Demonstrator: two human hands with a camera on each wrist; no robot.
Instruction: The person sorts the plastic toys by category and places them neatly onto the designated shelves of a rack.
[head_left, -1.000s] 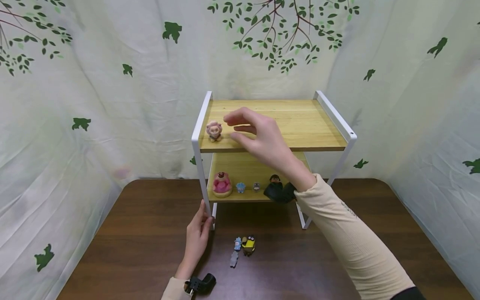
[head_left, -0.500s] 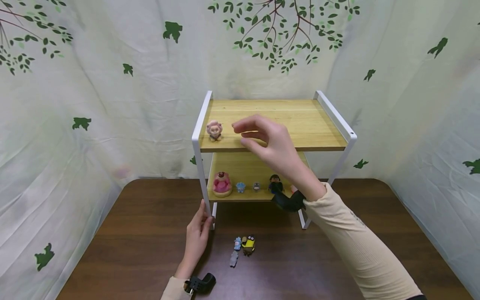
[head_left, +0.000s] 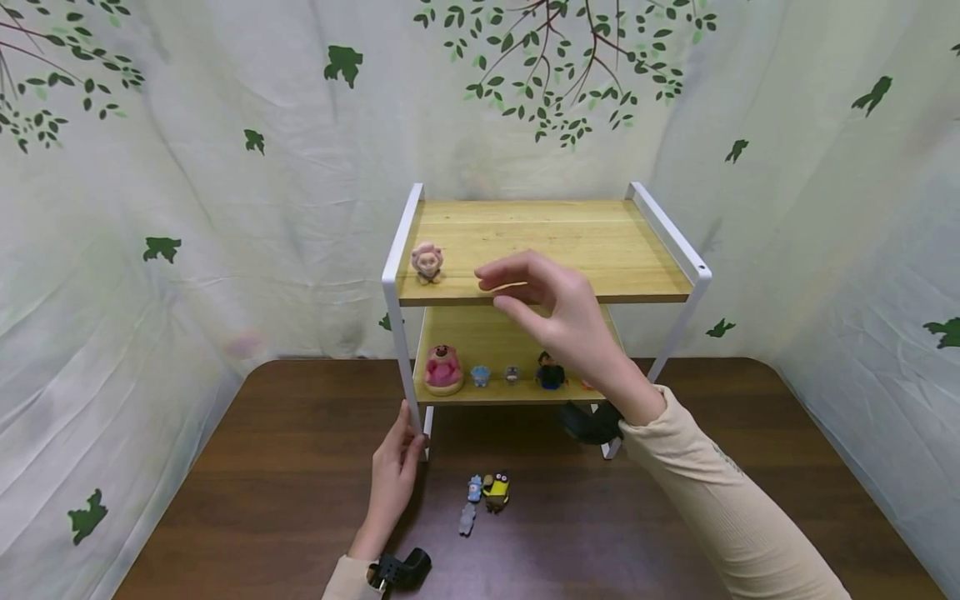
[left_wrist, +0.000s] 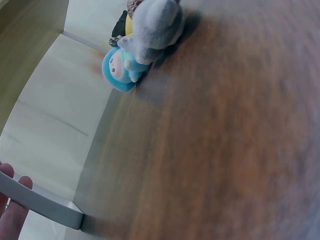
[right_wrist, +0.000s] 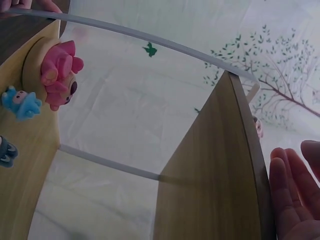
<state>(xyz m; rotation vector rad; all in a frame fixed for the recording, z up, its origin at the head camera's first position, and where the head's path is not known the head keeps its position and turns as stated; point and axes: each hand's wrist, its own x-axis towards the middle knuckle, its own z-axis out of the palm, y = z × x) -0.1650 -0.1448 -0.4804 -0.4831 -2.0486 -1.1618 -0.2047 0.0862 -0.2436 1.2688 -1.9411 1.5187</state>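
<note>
My left hand [head_left: 396, 460] holds the front left leg [head_left: 405, 358] of a two-tier shelf, its fingers and thumb on either side of the white bar. In front of the upper board [head_left: 555, 250] hovers my right hand [head_left: 558, 312], fingers loosely curved apart from the thumb and nothing between them. A small pink figurine [head_left: 427, 262] stands at the upper board's left end. Along the lower board are a pink bear figurine [head_left: 444, 370], a light blue figurine [head_left: 481, 376], a small grey figurine [head_left: 512, 375] and a dark-clothed figurine [head_left: 551, 372]; a reddish item farther right is mostly hidden by my forearm.
On the brown table [head_left: 300, 483] before the shelf lie a yellow-and-brown figurine [head_left: 497, 492], a small blue figurine [head_left: 475, 487] and a grey figurine [head_left: 467, 519]. A pale leaf-printed curtain [head_left: 262, 208] surrounds the table. Each wrist carries a black camera.
My right hand has drawn back to the right and down, away from the pink figurine on the upper board. The dark-clothed figurine below has come into view. My left hand stays put.
</note>
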